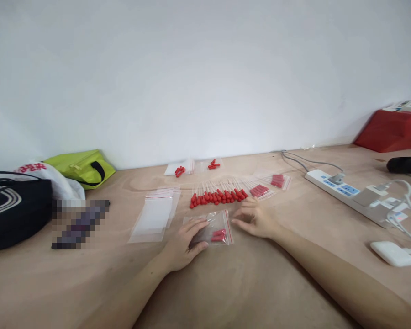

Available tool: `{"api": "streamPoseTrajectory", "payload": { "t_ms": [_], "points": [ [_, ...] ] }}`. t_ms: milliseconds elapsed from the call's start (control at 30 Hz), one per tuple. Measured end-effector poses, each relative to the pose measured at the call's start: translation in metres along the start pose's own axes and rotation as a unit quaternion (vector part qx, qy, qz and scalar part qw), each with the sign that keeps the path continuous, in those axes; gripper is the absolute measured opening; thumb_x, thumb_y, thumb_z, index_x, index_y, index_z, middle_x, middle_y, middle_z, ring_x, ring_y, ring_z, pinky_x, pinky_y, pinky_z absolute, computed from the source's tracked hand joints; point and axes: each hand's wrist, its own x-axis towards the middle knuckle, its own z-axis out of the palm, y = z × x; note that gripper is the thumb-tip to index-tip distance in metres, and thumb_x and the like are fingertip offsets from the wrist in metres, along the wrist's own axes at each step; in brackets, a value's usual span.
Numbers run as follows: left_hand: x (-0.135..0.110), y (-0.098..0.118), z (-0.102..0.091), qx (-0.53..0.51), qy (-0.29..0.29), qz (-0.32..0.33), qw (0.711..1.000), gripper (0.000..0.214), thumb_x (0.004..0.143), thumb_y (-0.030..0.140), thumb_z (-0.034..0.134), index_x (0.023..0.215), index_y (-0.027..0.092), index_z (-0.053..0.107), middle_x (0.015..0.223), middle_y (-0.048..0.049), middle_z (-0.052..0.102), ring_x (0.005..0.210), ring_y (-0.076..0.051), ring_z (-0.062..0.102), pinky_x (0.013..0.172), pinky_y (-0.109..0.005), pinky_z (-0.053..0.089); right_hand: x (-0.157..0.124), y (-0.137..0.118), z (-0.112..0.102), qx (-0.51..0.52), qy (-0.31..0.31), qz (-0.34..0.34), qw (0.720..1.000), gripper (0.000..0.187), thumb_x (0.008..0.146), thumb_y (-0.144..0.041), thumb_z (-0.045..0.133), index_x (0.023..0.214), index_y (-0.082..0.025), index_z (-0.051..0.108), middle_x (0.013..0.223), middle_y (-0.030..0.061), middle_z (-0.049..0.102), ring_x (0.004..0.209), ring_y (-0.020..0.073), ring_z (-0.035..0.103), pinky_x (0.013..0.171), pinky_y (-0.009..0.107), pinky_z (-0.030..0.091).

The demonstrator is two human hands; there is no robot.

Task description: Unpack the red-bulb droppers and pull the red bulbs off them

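A small clear zip bag (216, 227) with red-tipped droppers inside lies on the wooden table (226, 283) in front of me. My left hand (183, 244) rests flat on the bag's left part, fingers stretched over it. My right hand (255, 218) sits just right of the bag, fingers loosely extended toward its edge and holding nothing I can see. Behind them a row of several loose red-tipped droppers (217, 194) lies fanned out. A stack of empty zip bags (155, 214) lies to the left.
Filled bags (277, 180) and small bags of red caps (180, 170) lie further back. A white power strip (349, 194) with cables and a white adapter (392, 253) are at right, with a red box (390, 130) behind. A black bag (15, 210) and a green pouch (82, 167) sit left.
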Motion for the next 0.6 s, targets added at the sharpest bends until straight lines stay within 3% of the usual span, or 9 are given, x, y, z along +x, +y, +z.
{"api": "streamPoseTrajectory", "payload": {
  "t_ms": [233, 433, 600],
  "points": [
    [0.002, 0.000, 0.002, 0.057, -0.037, 0.022, 0.997, 0.040, 0.089, 0.035, 0.031, 0.126, 0.024, 0.040, 0.136, -0.0033, 0.036, 0.127, -0.020, 0.028, 0.105, -0.046, 0.021, 0.003, -0.021, 0.014, 0.062, -0.129, 0.023, 0.989, 0.018, 0.077, -0.032, 0.056, 0.090, -0.024, 0.065, 0.070, 0.0011, 0.058, 0.074, 0.0148, 0.049, 0.071, 0.030, 0.033],
    [0.001, 0.000, 0.004, 0.081, -0.047, 0.027, 0.995, 0.046, 0.088, 0.041, 0.033, 0.131, 0.026, 0.033, 0.139, -0.0033, 0.029, 0.129, -0.021, 0.024, 0.105, -0.047, 0.020, 0.005, -0.022, 0.013, 0.069, -0.172, 0.023, 0.982, 0.030, 0.071, -0.044, 0.061, 0.089, -0.021, 0.065, 0.080, 0.0030, 0.059, 0.080, 0.0164, 0.050, 0.072, 0.029, 0.033],
    [0.001, 0.000, 0.003, 0.085, -0.060, 0.034, 0.994, 0.048, 0.087, 0.043, 0.033, 0.132, 0.027, 0.029, 0.141, -0.0027, 0.025, 0.129, -0.022, 0.023, 0.105, -0.047, 0.019, 0.008, -0.030, 0.012, 0.014, -0.188, -0.005, 0.982, 0.025, 0.069, -0.037, 0.063, 0.089, -0.023, 0.063, 0.086, 0.0022, 0.060, 0.084, 0.0175, 0.049, 0.073, 0.031, 0.029]
  ]
}}
